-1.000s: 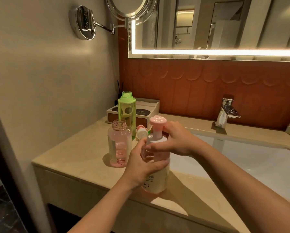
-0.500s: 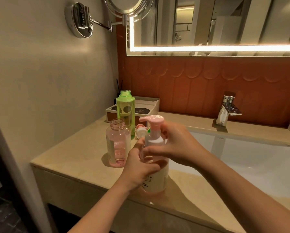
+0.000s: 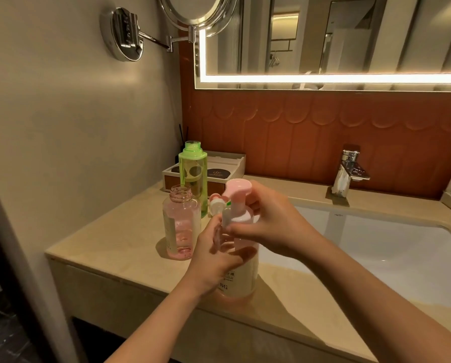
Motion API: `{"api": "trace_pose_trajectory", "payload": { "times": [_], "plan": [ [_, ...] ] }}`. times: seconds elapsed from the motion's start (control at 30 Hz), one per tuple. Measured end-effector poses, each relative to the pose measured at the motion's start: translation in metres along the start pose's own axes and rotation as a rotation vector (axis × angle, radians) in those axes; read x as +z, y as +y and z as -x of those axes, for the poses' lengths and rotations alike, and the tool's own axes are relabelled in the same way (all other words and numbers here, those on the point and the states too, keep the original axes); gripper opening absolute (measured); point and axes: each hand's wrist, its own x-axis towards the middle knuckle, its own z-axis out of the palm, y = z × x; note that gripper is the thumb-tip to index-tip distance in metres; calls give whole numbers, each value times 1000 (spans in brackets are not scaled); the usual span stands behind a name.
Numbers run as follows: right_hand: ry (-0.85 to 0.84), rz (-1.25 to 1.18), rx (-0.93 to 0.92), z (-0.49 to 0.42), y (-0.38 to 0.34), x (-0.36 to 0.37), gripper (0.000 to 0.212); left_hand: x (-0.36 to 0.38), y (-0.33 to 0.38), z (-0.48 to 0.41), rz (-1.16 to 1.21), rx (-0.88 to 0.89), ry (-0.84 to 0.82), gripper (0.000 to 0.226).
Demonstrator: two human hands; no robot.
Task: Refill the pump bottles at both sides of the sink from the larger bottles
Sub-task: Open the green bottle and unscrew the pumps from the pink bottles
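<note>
- At the middle of the frame, the white plastic pump bottle with the pink pump head [image 3: 241, 279] stands on the beige stone counter [image 3: 109, 237], close to its front edge and just left of the white sink basin [image 3: 376, 244].
- The person's left hand [image 3: 213, 260] wraps the bottle's body, and the right hand [image 3: 268, 226] curls round the collar under the pump, pinching it.
- It looks to me like a twist of the collar, though I cannot tell which way. Set crooked, the thread could jam and leak.
- A hard twist might skid or tip the bottle toward the counter's front edge.
- Just left of the left hand, the squat clear pink bottle [image 3: 181, 226] stands uncapped with liquid low inside, so a nudge from that wrist would spill it.
- Behind it the tall translucent green bottle [image 3: 193, 176] is open too, and a loose white cap [image 3: 217, 204] beside it could roll away.
- No pump bottle shows at the frame's right, so I judge that side may yet need filling.
</note>
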Motion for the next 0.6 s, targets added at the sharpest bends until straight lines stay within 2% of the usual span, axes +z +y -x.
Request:
{"api": "trace_pose_trajectory", "payload": {
  "times": [0.1, 0.17, 0.2, 0.27, 0.33, 0.4, 0.5, 0.6],
  "plan": [
    [-194, -282, 33, 3, 4, -14, 58, 3, 5, 2, -3, -25, 8, 78],
    [-265, -244, 75, 6, 4, -12, 57, 4, 6, 3, -10, -29, 17, 72],
    [-228, -138, 88, 6, 5, -7, 57, 3, 6, 3, -23, -24, 16, 69],
    [-51, 41, 95, 5, 7, 3, 59, 3, 4, 2, -15, -21, 12, 66],
    [41, 39, 63, 6, 2, 5, 50, 1, 2, 2, 19, -42, 18, 66],
    [-53, -70, 36, 7, -1, -2, 42, 2, 1, 2, 17, -27, 12, 67],
    [-206, -209, 38, 10, -5, -11, 47, 3, 4, 3, 18, -35, 10, 73],
    [-72, -84, 46, 11, -5, -3, 47, 2, 3, 2, -5, -14, 8, 70]
  ]
}}
